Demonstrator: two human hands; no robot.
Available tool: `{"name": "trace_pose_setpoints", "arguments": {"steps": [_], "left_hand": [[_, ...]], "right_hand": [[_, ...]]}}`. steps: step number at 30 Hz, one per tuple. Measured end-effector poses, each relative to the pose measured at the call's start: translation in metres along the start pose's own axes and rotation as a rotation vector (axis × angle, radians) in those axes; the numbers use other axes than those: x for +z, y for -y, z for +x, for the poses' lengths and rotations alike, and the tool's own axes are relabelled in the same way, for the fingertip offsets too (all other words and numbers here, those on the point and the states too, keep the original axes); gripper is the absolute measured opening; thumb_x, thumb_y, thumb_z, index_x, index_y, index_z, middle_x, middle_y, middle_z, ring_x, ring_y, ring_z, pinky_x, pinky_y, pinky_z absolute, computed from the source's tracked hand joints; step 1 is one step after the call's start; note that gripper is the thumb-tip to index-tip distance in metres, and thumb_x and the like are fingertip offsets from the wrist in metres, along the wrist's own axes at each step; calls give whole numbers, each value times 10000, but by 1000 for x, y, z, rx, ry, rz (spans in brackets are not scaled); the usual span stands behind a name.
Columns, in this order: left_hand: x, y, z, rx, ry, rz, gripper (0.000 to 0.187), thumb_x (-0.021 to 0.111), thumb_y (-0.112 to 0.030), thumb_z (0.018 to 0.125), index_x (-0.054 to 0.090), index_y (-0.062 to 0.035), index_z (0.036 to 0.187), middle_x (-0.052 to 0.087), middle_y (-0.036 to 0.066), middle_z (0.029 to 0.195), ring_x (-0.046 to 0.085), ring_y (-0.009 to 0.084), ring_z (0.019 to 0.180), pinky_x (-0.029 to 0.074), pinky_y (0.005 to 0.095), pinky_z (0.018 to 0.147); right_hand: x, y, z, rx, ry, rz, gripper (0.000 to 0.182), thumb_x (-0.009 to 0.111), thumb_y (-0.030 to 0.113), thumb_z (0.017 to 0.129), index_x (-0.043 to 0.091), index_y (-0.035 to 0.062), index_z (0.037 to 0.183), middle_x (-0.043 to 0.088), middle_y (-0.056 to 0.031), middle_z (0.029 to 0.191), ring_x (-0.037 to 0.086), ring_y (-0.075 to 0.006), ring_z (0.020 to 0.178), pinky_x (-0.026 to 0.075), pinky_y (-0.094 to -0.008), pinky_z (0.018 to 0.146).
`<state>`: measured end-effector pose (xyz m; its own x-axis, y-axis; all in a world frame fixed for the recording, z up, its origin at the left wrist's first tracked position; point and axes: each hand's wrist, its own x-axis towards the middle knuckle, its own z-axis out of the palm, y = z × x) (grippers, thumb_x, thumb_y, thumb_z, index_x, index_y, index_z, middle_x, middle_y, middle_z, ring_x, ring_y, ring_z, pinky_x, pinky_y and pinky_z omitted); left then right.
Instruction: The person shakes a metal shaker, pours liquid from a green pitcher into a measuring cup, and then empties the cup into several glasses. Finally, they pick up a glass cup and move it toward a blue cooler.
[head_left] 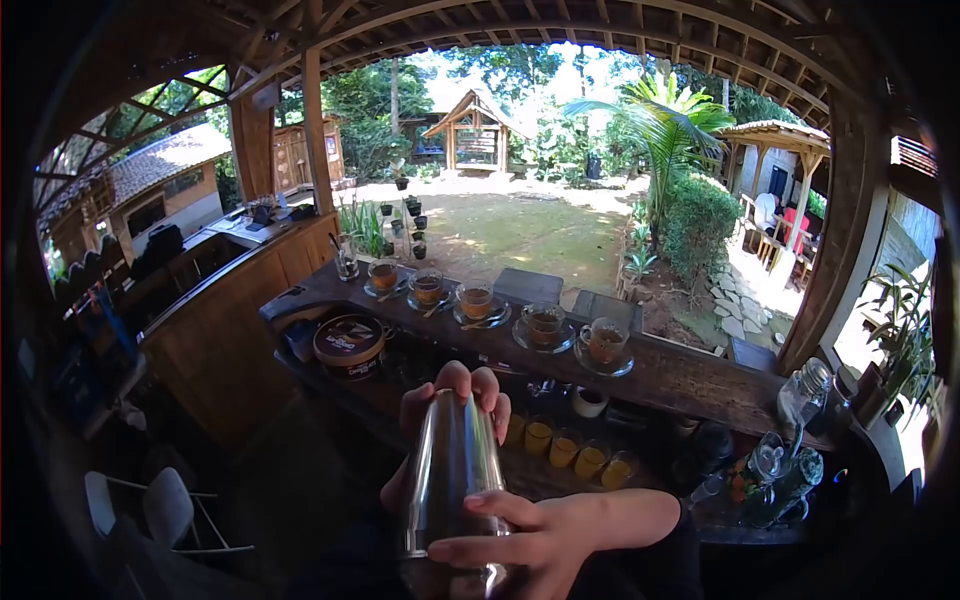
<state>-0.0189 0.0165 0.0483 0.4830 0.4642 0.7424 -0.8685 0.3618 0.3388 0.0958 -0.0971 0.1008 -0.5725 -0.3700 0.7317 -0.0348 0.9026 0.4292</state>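
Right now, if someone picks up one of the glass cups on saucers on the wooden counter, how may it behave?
The glass cups look nearly full of amber drink, so one would probably spill if tilted. Being glass, it is likely fragile. Each rests loosely on a saucer, so it may slide when pushed.

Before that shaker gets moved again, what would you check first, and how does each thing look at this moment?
1. Both hands on the metal shaker: ok, left hand at top, right hand lower down.
2. Shaker sealed: cannot tell.
3. Five cups on saucers well back on the wooden counter: ok.
4. Small glasses of orange drink close behind the shaker: not ok.
5. Glass jar clear, off to the right: ok.
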Motion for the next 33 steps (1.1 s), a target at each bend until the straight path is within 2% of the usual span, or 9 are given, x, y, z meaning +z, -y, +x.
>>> {"name": "trace_pose_setpoints", "arguments": {"steps": [7, 10, 11, 15, 20, 26, 27, 31, 33], "left_hand": [[-65, 73, -30, 22, -692, -7, 379, 408, -305, 890, 514, -24, 1120, 573, 144, 1082, 584, 259, 953, 488, 412, 834], [24, 78, -26, 143, -566, -181, 376, 413, -307, 878, 529, -22, 1093, 571, 161, 1053, 590, 276, 930, 501, 417, 794], [15, 76, -27, 86, -431, -180, 369, 423, -313, 869, 525, -26, 1077, 552, 171, 1033, 584, 299, 920, 502, 422, 775], [27, 83, -28, 84, -7, -117, 359, 437, -353, 865, 521, -56, 1048, 514, 148, 1016, 555, 337, 945, 488, 450, 785], [-67, 142, -58, 212, -195, -262, 334, 456, -287, 909, 470, -117, 1195, 500, 53, 1164, 515, 193, 1073, 438, 348, 912], [12, 83, -7, -18, -94, -88, 354, 449, -379, 831, 514, -48, 939, 498, 145, 927, 545, 321, 806, 478, 400, 721], [20, 78, -3, 38, -45, 20, 366, 434, -388, 838, 513, -42, 928, 489, 149, 924, 550, 323, 798, 479, 405, 716], [-29, 66, -17, -89, -567, -139, 357, 421, -348, 848, 552, -43, 980, 563, 134, 902, 579, 265, 794, 490, 397, 737], [-65, 67, -41, -84, -561, -206, 336, 461, -298, 833, 571, -32, 1008, 597, 149, 955, 602, 272, 832, 496, 411, 773]], "right_hand": [[-5, -35, -89, 733, -368, 289, 374, 767, 176, 636, 570, 237, 948, 434, -129, 1225, 387, -469, 1148, 348, -592, 902], [-35, -19, -66, 418, -226, 240, 425, 794, 206, 621, 567, 224, 980, 413, -154, 1257, 385, -449, 1162, 349, -575, 910], [-52, 6, -45, 682, -165, 489, 419, 781, 215, 636, 582, 188, 1004, 418, -158, 1261, 402, -419, 1167, 339, -565, 928], [-65, 46, -20, 3, 32, 197, 323, 558, 345, 814, 600, 142, 1061, 507, -95, 1185, 438, -363, 1162, 339, -508, 930], [-33, -16, -78, 652, -141, 236, 482, 748, 179, 617, 559, 222, 1059, 458, -119, 1213, 418, -429, 1120, 403, -514, 882], [-67, 48, -20, 136, 100, 126, 256, 582, 302, 750, 628, 212, 985, 536, -16, 1160, 457, -367, 1137, 368, -519, 927], [-63, 49, -23, -12, 169, -12, 199, 530, 295, 812, 533, 348, 1004, 545, 59, 1150, 458, -372, 1119, 323, -566, 903], [-31, -2, -50, 140, -114, 155, 422, 728, 222, 687, 534, 241, 1061, 483, -98, 1198, 444, -413, 1125, 373, -555, 890], [-4, -28, -96, 580, -136, 151, 625, 808, 178, 601, 451, 298, 1099, 507, -126, 1150, 409, -456, 1135, 371, -583, 870]]}}
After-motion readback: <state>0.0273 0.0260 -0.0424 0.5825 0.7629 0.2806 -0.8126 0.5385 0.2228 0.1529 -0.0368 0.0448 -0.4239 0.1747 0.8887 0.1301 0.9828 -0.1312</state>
